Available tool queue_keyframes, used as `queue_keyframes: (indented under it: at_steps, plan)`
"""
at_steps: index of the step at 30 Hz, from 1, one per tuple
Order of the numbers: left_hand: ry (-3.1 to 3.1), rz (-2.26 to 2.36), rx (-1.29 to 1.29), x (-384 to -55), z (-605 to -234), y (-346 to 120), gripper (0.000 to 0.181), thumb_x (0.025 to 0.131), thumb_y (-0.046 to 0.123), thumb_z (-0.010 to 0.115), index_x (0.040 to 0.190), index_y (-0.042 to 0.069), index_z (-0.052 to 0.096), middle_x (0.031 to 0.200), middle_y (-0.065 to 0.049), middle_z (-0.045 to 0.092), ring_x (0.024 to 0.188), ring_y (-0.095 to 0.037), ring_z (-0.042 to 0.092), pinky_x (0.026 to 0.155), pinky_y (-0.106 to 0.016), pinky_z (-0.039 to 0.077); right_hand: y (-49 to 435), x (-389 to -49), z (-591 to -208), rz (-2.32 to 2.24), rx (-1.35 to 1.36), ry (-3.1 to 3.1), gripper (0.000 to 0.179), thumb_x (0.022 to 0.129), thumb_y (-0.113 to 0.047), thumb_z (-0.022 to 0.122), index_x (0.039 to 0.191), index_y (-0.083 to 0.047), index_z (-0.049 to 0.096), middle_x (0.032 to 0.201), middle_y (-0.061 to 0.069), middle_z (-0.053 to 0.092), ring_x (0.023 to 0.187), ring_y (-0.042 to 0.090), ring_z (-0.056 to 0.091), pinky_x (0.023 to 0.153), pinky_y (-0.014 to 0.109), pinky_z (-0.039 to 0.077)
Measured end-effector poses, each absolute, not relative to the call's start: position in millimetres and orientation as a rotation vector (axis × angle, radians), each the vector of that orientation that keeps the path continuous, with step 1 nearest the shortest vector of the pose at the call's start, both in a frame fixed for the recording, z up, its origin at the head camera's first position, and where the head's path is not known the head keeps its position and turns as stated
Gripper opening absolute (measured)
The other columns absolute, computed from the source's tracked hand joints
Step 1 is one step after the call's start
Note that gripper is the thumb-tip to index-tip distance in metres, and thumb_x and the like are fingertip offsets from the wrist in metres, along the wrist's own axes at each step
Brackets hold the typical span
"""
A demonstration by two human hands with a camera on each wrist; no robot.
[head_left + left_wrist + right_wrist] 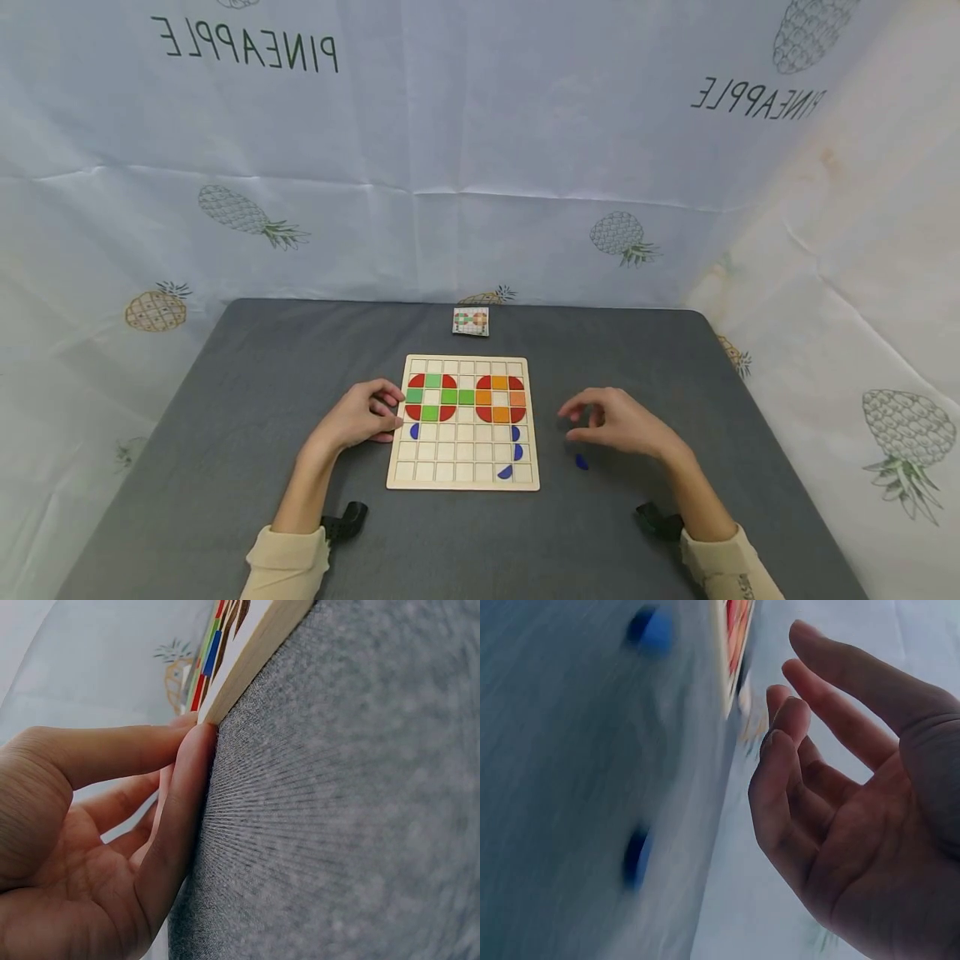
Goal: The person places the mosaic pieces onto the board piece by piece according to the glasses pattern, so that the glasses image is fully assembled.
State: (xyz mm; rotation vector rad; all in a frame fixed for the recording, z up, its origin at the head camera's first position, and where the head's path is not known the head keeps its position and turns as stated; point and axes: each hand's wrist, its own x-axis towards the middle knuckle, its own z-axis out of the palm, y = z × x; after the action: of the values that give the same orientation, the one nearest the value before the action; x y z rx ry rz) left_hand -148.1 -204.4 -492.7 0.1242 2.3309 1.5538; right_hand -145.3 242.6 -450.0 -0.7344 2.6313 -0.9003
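A square wooden grid board [457, 473] lies on the table. Red, green and orange pieces form two ring shapes across its upper half, joined by a green square [467, 397]. Several blue pieces [518, 452] sit lower on it. My left hand [358, 414] holds the board's left edge, thumb and a finger meeting there in the left wrist view. To the right of the board, my right hand [617, 421] hovers with loosely bent fingers and nothing between them. A loose blue piece [582, 462] lies below it; the right wrist view shows another blue piece [651, 631], blurred.
Behind the board stands a small pattern card [471, 322] with a similar coloured design. Dark grey cloth [300, 350] covers the table. A white pineapple-print curtain [450, 150] hangs behind and at the sides. Black wrist straps [347, 522] sit below both forearms.
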Motion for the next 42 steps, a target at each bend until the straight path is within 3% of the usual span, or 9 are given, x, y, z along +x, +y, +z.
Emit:
queue_keyframes:
  at_steps: [9,19,31,42]
  plan:
    - [2.338,1.555,0.095,-149,-494,-205,0.036,0.093,-0.002,0.079,0.125,-0.005,0.064,0.102,-0.015,0.06,0.081,-0.02,0.064,0.068,-0.034,0.069,301,-139,-459,-0.958,-0.687,2.632,0.032,0.092,-0.023,0.088,0.12,-0.009,0.08,0.112,0.013,0.076,0.066,0.001,0.054,0.057,0.023,0.049]
    - [2.331,1.558,0.109,-148,-495,-204,0.036,0.093,-0.002,0.079,0.125,-0.006,0.064,0.102,-0.016,0.06,0.08,-0.02,0.064,0.068,-0.035,0.068,325,-147,-474,-1.023,-0.642,2.534,0.027,0.095,-0.015,0.085,0.12,-0.006,0.079,0.119,0.02,0.076,0.064,0.001,0.055,0.056,0.022,0.049]
    - [2.343,1.564,0.133,-145,-492,-204,0.038,0.093,-0.002,0.079,0.127,-0.008,0.063,0.105,-0.018,0.058,0.081,-0.019,0.063,0.067,-0.037,0.068,327,-151,-477,-0.966,-0.672,2.548,0.014,0.097,-0.017,0.083,0.109,-0.01,0.08,0.102,0.008,0.077,0.064,0.006,0.062,0.056,0.023,0.051]
    - [2.337,1.562,0.105,-147,-492,-203,0.035,0.092,-0.003,0.079,0.124,-0.006,0.064,0.102,-0.015,0.058,0.08,-0.019,0.063,0.067,-0.034,0.068,311,-149,-471,-0.961,-0.701,2.55,0.015,0.102,-0.02,0.078,0.112,-0.01,0.078,0.087,0.001,0.072,0.061,-0.001,0.051,0.056,0.022,0.047]
